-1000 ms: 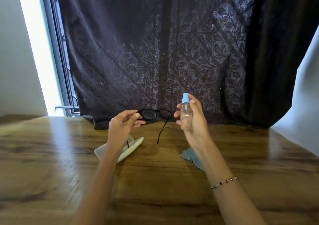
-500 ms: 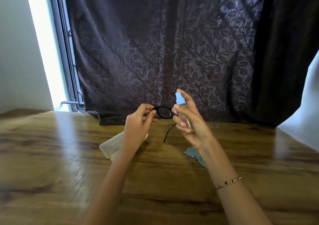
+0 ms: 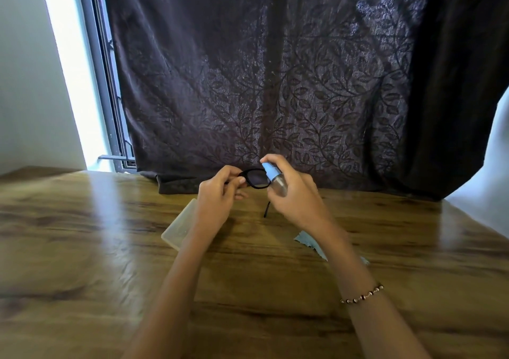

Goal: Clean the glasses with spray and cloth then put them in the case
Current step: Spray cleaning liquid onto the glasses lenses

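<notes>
My left hand point(image 3: 220, 193) pinches the black-framed dark glasses point(image 3: 256, 178) by their left side, above the wooden table point(image 3: 82, 248). One temple arm hangs down below them. My right hand point(image 3: 296, 196) grips a small clear spray bottle point(image 3: 275, 179) with a blue top, tilted so its nozzle points at the lens, with a finger on top of the sprayer. A pale translucent glasses case point(image 3: 179, 228) lies on the table under my left forearm. The blue cloth point(image 3: 309, 244) lies on the table, partly hidden by my right forearm.
A dark leaf-patterned curtain point(image 3: 275, 83) hangs behind the table's far edge, its hem resting on the wood. A bright window strip point(image 3: 74, 69) with a frame stands at the left. A beaded bracelet point(image 3: 360, 294) is on my right wrist.
Both hands came closer together. The bottle tilted from upright toward the glasses, and its nozzle now sits right at the lens. The view shifted slightly.
</notes>
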The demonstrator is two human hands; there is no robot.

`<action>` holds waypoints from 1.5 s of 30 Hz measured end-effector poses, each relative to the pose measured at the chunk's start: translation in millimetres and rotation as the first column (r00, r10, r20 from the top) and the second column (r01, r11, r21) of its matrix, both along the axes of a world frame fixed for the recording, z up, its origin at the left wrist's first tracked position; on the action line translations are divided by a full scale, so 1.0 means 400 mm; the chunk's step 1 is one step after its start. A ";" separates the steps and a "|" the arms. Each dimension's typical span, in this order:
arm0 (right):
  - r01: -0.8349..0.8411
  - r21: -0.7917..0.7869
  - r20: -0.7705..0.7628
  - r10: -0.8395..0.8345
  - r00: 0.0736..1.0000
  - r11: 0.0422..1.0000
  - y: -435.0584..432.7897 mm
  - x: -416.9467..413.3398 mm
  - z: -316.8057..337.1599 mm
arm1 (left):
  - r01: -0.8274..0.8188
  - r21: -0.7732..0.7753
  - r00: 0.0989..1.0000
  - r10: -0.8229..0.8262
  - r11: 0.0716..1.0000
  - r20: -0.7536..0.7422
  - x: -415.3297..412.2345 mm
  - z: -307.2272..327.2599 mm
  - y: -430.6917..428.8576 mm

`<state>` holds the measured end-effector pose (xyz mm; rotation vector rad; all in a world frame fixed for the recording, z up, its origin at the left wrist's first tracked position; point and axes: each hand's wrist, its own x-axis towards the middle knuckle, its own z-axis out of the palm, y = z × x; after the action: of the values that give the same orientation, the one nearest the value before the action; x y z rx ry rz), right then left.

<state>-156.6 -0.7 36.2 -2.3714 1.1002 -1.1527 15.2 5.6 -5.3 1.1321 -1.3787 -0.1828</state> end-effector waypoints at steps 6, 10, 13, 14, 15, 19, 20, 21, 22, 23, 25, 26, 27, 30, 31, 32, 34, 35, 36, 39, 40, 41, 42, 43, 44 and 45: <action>0.026 -0.105 -0.009 -0.027 1.000 0.994 0.000 0.017 -0.006 | -0.050 -0.117 0.999 0.047 0.992 -0.028 -0.006 0.010 0.019; 0.034 -0.140 -0.012 -0.036 0.999 0.990 0.013 0.028 0.001 | -0.079 -0.168 0.995 0.066 0.983 -0.080 -0.009 0.025 0.030; 0.027 -0.190 -0.009 -0.030 1.000 0.981 0.027 0.035 0.010 | -0.100 -0.195 0.992 0.084 0.976 -0.090 -0.009 0.029 0.037; 0.026 -0.206 -0.008 -0.028 1.000 0.978 0.030 0.038 0.011 | -0.106 -0.200 0.992 0.089 0.974 -0.091 -0.009 0.030 0.039; 0.024 -0.214 -0.008 -0.027 1.000 0.977 0.034 0.040 0.013 | -0.112 -0.204 0.991 0.094 0.973 -0.093 -0.009 0.030 0.040; 0.027 -0.227 -0.013 -0.031 0.999 0.974 0.037 0.049 0.008 | -0.147 -0.223 0.988 0.133 0.964 -0.073 -0.013 0.034 0.045; 0.028 -0.231 -0.011 -0.031 0.999 0.972 0.036 0.051 0.007 | -0.154 -0.226 0.988 0.142 0.962 -0.067 -0.013 0.035 0.045; 0.028 -0.236 -0.011 -0.031 0.999 0.971 0.035 0.052 0.005 | -0.155 -0.227 0.987 0.144 0.961 -0.065 -0.012 0.034 0.045; 0.030 -0.242 -0.008 -0.032 0.999 0.970 0.033 0.053 0.004 | -0.153 -0.226 0.988 0.141 0.962 -0.065 -0.011 0.034 0.044; 0.034 -0.247 -0.003 -0.036 0.999 0.968 0.031 0.053 0.004 | -0.151 -0.224 0.988 0.139 0.963 -0.068 -0.011 0.033 0.044; 0.046 -0.262 0.008 -0.046 0.999 0.964 0.027 0.052 0.005 | -0.148 -0.222 0.988 0.135 0.964 -0.073 -0.010 0.033 0.043; 0.054 -0.271 0.014 -0.052 0.999 0.961 0.025 0.052 0.005 | -0.146 -0.222 0.988 0.133 0.964 -0.075 -0.010 0.033 0.043; 0.064 -0.279 0.022 -0.060 0.998 0.958 0.025 0.052 0.007 | -0.145 -0.221 0.988 0.131 0.964 -0.077 -0.011 0.033 0.044; 0.098 -0.292 0.050 -0.087 0.995 0.951 0.026 0.052 0.012 | -0.151 -0.217 0.988 0.139 0.964 -0.071 -0.011 0.034 0.044; 0.106 -0.296 0.053 -0.095 0.994 0.949 0.027 0.052 0.013 | -0.153 -0.213 0.988 0.141 0.965 -0.069 -0.010 0.033 0.044; 0.113 -0.295 0.056 -0.100 0.993 0.949 0.027 0.052 0.013 | -0.153 -0.207 0.987 0.141 0.966 -0.070 -0.009 0.033 0.043; 0.119 -0.282 0.065 -0.105 0.992 0.952 0.027 0.050 0.014 | -0.150 -0.199 0.988 0.137 0.969 -0.077 -0.010 0.034 0.044; 0.121 -0.275 0.066 -0.107 0.992 0.954 0.027 0.049 0.014 | -0.147 -0.195 0.988 0.133 0.970 -0.082 -0.010 0.034 0.045; 0.122 -0.270 0.059 -0.110 0.992 0.955 0.025 0.048 0.014 | -0.144 -0.191 0.988 0.130 0.971 -0.084 -0.011 0.034 0.046; 0.118 -0.280 0.015 -0.119 0.993 0.953 0.026 0.046 0.015 | -0.150 -0.184 0.988 0.139 0.971 -0.075 -0.014 0.037 0.051; 0.126 -0.289 0.016 -0.126 0.992 0.949 0.028 0.045 0.017 | -0.153 -0.183 0.987 0.141 0.971 -0.076 -0.015 0.038 0.052; 0.138 -0.299 0.025 -0.137 0.990 0.944 0.030 0.045 0.018 | -0.157 -0.183 0.987 0.145 0.971 -0.074 -0.015 0.039 0.052; 0.151 -0.305 0.034 -0.148 0.988 0.940 0.031 0.046 0.019 | -0.159 -0.183 0.986 0.148 0.970 -0.071 -0.015 0.039 0.052; 0.161 -0.307 0.043 -0.155 0.987 0.938 0.033 0.047 0.020 | -0.158 -0.183 0.987 0.147 0.970 -0.071 -0.014 0.039 0.052; 0.166 -0.305 0.052 -0.158 0.986 0.938 0.033 0.048 0.019 | -0.153 -0.180 0.987 0.141 0.972 -0.078 -0.014 0.039 0.051; 0.166 -0.302 0.058 -0.156 0.986 0.939 0.033 0.050 0.019 | -0.148 -0.176 0.987 0.135 0.973 -0.087 -0.013 0.038 0.050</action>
<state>-136.8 12.5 43.8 -2.5142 1.1987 -1.5129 10.0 25.7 9.9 1.0553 -1.2179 0.0044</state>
